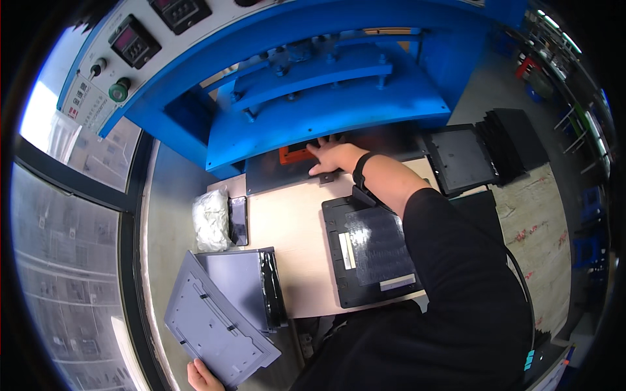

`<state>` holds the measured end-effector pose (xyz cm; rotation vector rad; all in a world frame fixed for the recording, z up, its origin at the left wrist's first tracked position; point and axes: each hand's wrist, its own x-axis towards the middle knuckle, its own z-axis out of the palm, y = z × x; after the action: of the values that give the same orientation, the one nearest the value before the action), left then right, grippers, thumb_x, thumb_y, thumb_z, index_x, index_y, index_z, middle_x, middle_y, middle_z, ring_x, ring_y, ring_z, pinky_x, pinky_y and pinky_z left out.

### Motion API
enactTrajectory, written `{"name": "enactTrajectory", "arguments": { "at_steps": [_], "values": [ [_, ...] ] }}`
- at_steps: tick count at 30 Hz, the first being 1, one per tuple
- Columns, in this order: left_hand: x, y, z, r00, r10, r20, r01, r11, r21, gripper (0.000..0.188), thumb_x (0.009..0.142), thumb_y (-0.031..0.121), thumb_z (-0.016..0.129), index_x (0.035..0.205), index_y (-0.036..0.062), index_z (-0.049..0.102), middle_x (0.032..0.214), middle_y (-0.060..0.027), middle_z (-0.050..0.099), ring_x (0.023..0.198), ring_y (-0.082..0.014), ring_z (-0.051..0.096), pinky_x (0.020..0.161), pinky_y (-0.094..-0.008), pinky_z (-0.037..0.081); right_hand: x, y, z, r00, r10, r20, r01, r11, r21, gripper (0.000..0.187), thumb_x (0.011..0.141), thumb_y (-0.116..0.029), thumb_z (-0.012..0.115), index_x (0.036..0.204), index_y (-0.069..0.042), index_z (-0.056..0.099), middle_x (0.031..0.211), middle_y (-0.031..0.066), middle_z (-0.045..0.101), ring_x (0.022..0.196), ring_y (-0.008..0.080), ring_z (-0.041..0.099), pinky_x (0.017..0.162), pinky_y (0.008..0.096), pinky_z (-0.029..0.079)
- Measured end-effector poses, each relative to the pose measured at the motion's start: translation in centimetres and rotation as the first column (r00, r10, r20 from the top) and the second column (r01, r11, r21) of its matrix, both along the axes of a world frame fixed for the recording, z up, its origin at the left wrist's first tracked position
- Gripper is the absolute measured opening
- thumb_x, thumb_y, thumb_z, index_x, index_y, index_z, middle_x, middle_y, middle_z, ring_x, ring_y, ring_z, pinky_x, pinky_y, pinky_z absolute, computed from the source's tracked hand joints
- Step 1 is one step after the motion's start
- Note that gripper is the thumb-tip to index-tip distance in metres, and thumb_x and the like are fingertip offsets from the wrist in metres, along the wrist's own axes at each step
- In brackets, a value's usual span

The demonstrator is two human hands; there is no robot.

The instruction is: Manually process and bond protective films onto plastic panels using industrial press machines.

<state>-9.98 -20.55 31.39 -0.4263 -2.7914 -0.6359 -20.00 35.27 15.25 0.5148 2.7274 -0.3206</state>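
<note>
My left hand grips the lower edge of a flat grey plastic panel, which has small clips and slots on its face. The panel is tilted over a stack of dark panels at the left. My right hand reaches under the blue upper plate of a press, with fingers spread over an orange-framed piece on the dark lower plate. Its fingertips lie partly in shadow, so I cannot tell exactly what they touch. A black frame with a shiny dark sheet lies in front of me.
Beside the left stack are a clear bag of white material and a phone-like dark slab. To the right stand a black tray and several upright dark panels. A control panel with a green knob is at the upper left.
</note>
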Motion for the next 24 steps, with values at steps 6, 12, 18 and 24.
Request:
{"name": "enactTrajectory", "arguments": {
  "at_steps": [6, 12, 18, 24],
  "values": [
    [-2.3, -1.9, -3.4, 0.998, -0.048, -0.045, 0.058, 0.969, 0.241, 0.034, 0.097, 0.014, 0.045, 0.068, 0.0004, 0.035, 0.06, -0.0029, 0.03, 0.057, -0.0104, 0.028, 0.05, -0.0295, 0.026, 9.4, -2.2, 3.0, 0.977, 0.206, -0.057, -0.211, 0.973, -0.092, 0.08, 0.082, -0.054, 0.057, 0.144, -0.012, 0.026, 0.149, 0.0171, 0.022, 0.135, 0.0391, 0.026, 0.105, 0.0602, 0.023],
    [-2.4, 3.7, -2.5, 0.971, -0.233, -0.06, 0.241, 0.933, 0.267, 0.031, 0.095, 0.021, 0.052, 0.076, -0.0031, 0.049, 0.067, -0.012, 0.047, 0.061, -0.0214, 0.043, 0.056, -0.0336, 0.037, 17.9, 2.4, 10.9, 0.685, 0.244, -0.686, -0.027, 0.95, 0.31, 0.07, 0.084, -0.036, 0.062, 0.135, 0.004, 0.035, 0.139, 0.0241, 0.036, 0.13, 0.0391, 0.034, 0.108, 0.047, 0.028],
    [-2.1, 7.8, -0.7, 0.92, -0.372, -0.124, 0.391, 0.894, 0.219, 0.03, 0.092, 0.015, 0.053, 0.069, -0.0018, 0.049, 0.061, -0.0201, 0.048, 0.053, -0.0328, 0.044, 0.052, -0.0416, 0.037, 23.1, 5.7, 26.1, 0.263, 0.427, -0.865, 0.533, 0.684, 0.499, 0.061, 0.082, -0.017, 0.062, 0.131, 0.008, 0.037, 0.137, 0.0266, 0.037, 0.128, 0.0395, 0.036, 0.108, 0.0435, 0.029],
    [-5.0, 13.5, -0.1, 0.776, -0.62, -0.112, 0.626, 0.736, 0.257, 0.028, 0.093, 0.018, 0.051, 0.076, -0.0042, 0.055, 0.067, -0.0228, 0.054, 0.058, -0.0349, 0.048, 0.057, -0.0425, 0.04, 26.0, 5.6, 31.9, 0.552, 0.14, -0.822, 0.434, 0.794, 0.426, 0.046, 0.081, -0.021, 0.063, 0.115, 0.006, 0.049, 0.119, 0.0256, 0.05, 0.113, 0.0398, 0.049, 0.096, 0.0447, 0.04]
  ]
}}
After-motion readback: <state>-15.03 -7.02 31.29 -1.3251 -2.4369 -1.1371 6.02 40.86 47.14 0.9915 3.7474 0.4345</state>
